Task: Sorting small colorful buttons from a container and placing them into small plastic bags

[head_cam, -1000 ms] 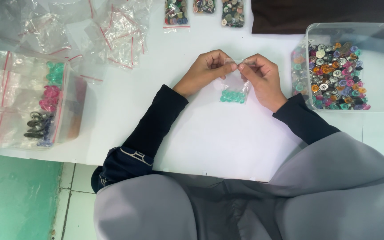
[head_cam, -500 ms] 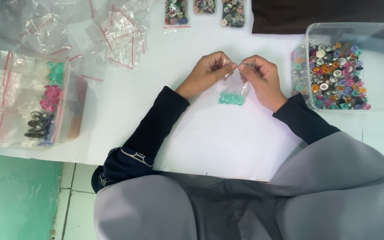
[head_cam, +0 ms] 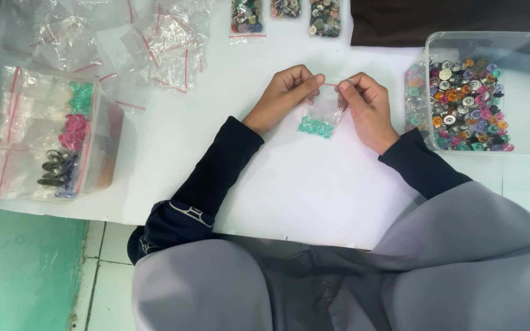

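Both hands are up over the white desk [head_cam: 314, 190], pinching the top edge of a small clear bag [head_cam: 325, 116] between them: left hand [head_cam: 286, 95] on one corner, right hand [head_cam: 366, 107] on the other. Teal buttons [head_cam: 316, 127] sit bunched in the bottom of that bag. Off to the right, a clear tub [head_cam: 522, 49] holds a heap of mixed coloured buttons [head_cam: 461, 104]. On the far left, a stack of filled bags [head_cam: 50, 141] shows teal, pink and dark buttons, with empty bags [head_cam: 154, 37] scattered above.
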